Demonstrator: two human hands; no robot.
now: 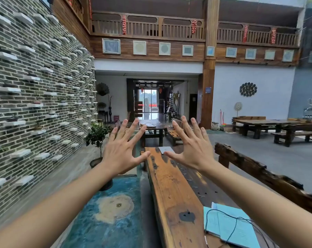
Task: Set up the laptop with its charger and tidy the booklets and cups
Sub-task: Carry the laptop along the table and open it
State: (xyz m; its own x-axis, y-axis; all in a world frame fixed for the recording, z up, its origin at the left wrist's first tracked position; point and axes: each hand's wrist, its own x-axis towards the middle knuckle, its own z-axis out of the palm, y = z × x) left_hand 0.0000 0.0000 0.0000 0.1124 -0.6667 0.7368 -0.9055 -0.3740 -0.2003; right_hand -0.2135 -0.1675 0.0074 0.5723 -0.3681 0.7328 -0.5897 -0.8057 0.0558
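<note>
Both hands, left hand [122, 151] & right hand [191, 149], raised w/ fingers spread, holding nothing, above wooden table [169, 185] w/ booklets [228, 224].

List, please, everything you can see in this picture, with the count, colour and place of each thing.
Long table: one, orange-brown wood, running away from the camera in the middle.
Booklets: a small stack, exact count unclear, light blue, on the table's near right end.
Cable: one, dark, looped across the booklets.
Flat grey thing: one, at the table's far end; possibly a laptop, too small to tell.
Potted plant: one, green, left of the table by the brick wall.
Bench back: one, dark rough wood, right of the table.
Other tables: several, dark wood, far right.
Left hand: one, fingers spread, holding nothing.
Right hand: one, fingers spread, holding nothing.
</note>
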